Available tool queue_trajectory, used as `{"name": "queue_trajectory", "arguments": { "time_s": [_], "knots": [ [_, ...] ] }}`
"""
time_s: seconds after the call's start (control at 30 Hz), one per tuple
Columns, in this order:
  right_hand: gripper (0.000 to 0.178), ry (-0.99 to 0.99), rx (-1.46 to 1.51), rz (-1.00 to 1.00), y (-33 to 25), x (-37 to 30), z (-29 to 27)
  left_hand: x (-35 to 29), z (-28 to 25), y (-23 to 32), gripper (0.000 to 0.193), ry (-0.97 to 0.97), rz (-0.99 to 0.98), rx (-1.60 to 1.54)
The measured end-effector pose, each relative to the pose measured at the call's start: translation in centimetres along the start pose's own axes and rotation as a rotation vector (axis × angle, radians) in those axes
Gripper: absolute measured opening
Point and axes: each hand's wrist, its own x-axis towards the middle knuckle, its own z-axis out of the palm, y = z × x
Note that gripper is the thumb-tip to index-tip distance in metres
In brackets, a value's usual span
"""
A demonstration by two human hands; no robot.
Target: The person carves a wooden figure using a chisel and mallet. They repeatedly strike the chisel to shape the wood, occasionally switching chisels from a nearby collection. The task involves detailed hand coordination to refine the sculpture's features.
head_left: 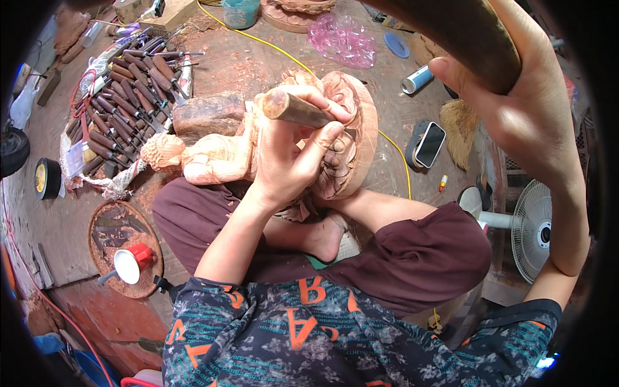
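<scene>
A carved pale wooden figure (216, 159) lies across in front of my crossed legs, its curly head to the left and its round base to the right. My left hand (287, 158) is closed around a chisel (300, 109) by its wooden handle, held over the carving near the base. The chisel's blade is mostly hidden by my fingers. My right hand (525, 109) is raised at the upper right, gripping a thick dark wooden mallet (467, 39) above and apart from the chisel. A wood block (209, 116) sits beside the figure.
Many wooden-handled chisels (129, 97) lie heaped at the left. Below them stands a round tray (100, 258) with a red-and-white cup (131, 263). At the right are a phone (430, 145), a spray can (418, 79), a brush (459, 129) and a fan (534, 229). A yellow cord (277, 48) crosses the floor.
</scene>
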Motion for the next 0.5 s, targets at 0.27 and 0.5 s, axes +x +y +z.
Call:
{"name": "queue_trajectory", "arguments": {
  "time_s": [0.27,0.5],
  "knots": [
    [0.033,0.007,-0.047,-0.025,0.3,0.5,0.1,0.0,0.1,-0.3,0.027,0.021,-0.013,-0.023],
    [0.032,0.014,-0.154,-0.063,0.4,1.0,-0.3,1.2,0.3,0.5,0.032,-0.124,-0.093,0.332]
  ]
}}
